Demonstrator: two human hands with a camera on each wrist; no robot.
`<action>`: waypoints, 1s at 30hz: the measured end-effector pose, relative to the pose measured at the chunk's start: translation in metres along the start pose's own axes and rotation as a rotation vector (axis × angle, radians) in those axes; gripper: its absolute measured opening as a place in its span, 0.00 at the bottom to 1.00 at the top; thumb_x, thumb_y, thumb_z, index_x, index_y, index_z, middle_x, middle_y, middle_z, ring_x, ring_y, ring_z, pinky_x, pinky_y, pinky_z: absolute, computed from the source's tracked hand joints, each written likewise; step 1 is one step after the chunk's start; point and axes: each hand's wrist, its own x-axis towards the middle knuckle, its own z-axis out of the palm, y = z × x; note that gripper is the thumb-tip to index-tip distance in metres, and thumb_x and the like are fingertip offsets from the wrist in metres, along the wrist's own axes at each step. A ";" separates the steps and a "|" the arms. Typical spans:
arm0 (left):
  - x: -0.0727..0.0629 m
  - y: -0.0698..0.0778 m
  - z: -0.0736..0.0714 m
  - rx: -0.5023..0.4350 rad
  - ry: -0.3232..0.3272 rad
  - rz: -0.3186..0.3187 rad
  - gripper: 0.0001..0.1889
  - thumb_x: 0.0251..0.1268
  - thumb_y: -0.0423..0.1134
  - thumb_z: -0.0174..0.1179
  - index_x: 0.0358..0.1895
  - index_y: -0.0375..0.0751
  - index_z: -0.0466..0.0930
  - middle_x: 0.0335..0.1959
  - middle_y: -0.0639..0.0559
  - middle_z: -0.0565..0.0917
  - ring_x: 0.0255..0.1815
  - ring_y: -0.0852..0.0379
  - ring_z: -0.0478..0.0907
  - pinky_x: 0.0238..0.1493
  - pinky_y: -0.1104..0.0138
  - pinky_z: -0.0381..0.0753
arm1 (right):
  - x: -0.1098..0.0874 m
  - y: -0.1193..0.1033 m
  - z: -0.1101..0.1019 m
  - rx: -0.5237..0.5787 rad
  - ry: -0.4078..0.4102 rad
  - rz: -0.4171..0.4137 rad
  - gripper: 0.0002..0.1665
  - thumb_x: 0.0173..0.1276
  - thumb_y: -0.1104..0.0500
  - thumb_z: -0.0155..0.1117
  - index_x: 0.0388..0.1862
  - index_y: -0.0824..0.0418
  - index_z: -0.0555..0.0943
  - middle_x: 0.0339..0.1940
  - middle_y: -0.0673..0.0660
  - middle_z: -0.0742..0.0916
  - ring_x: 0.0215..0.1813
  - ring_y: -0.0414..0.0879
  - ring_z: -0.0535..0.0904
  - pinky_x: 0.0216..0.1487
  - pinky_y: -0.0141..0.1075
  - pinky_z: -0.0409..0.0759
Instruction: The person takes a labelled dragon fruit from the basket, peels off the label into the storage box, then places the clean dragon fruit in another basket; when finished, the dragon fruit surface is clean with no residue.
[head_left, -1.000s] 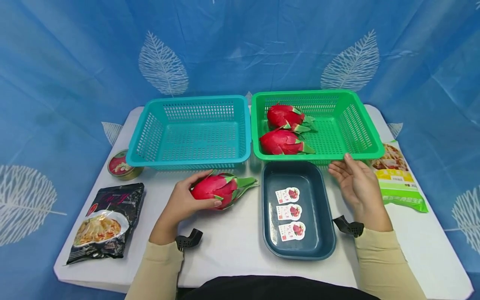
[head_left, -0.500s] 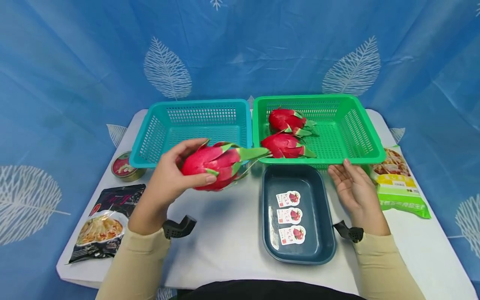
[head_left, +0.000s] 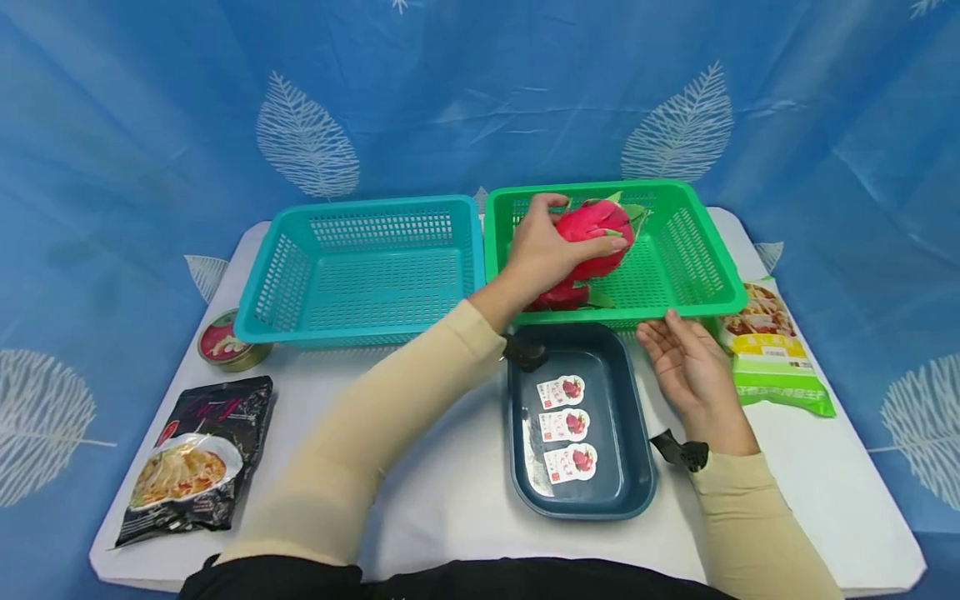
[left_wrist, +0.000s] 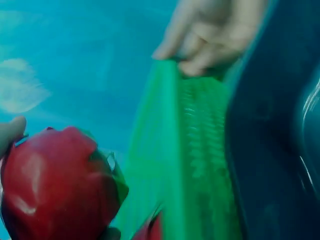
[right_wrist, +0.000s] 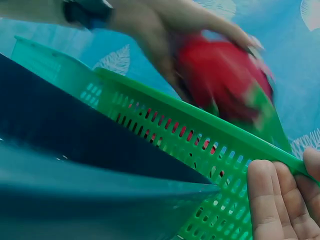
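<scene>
My left hand grips a red dragon fruit with green leaf tips, holding it over the left half of the green basket. Below it, part of another dragon fruit shows inside the basket; the rest is covered by the hand and the held fruit. In the right wrist view the held fruit is blurred above the basket's rim. My right hand pinches the basket's front rim, thumb on top and fingers against the outer wall.
A dark blue tray with several printed dragon fruit labels stands before the green basket. To the left is a teal basket. A tin and a black food packet lie far left, a green-and-yellow packet at right.
My left hand has lifted the dragon fruit off the table and carried it rightward and away, over the green basket. The right hand has stayed at the basket's front rim.
</scene>
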 end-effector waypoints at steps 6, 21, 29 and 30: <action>0.032 0.013 0.057 0.183 0.043 -0.037 0.53 0.52 0.62 0.81 0.76 0.51 0.60 0.63 0.60 0.73 0.57 0.64 0.71 0.46 0.71 0.81 | 0.003 -0.002 0.006 -0.042 0.000 -0.007 0.06 0.82 0.67 0.57 0.46 0.73 0.76 0.43 0.68 0.85 0.47 0.56 0.87 0.55 0.42 0.85; 0.036 -0.010 0.126 0.557 -0.026 -0.024 0.55 0.54 0.65 0.77 0.76 0.42 0.55 0.67 0.48 0.68 0.65 0.51 0.67 0.54 0.66 0.78 | -0.004 -0.004 0.004 -0.143 0.027 -0.012 0.07 0.81 0.65 0.60 0.47 0.71 0.79 0.43 0.66 0.87 0.47 0.54 0.88 0.55 0.42 0.85; 0.028 -0.009 0.133 0.825 -0.150 0.103 0.57 0.55 0.71 0.72 0.78 0.41 0.54 0.65 0.47 0.70 0.58 0.53 0.74 0.50 0.69 0.83 | -0.004 -0.003 0.002 -0.147 0.015 -0.016 0.08 0.83 0.65 0.57 0.47 0.72 0.79 0.44 0.66 0.87 0.48 0.54 0.88 0.55 0.42 0.85; 0.027 -0.008 0.132 0.859 -0.147 0.133 0.59 0.54 0.72 0.71 0.78 0.40 0.54 0.64 0.46 0.71 0.58 0.52 0.75 0.50 0.69 0.83 | -0.003 -0.003 0.002 -0.143 0.010 -0.020 0.08 0.83 0.66 0.57 0.46 0.72 0.79 0.44 0.66 0.88 0.48 0.54 0.88 0.55 0.42 0.85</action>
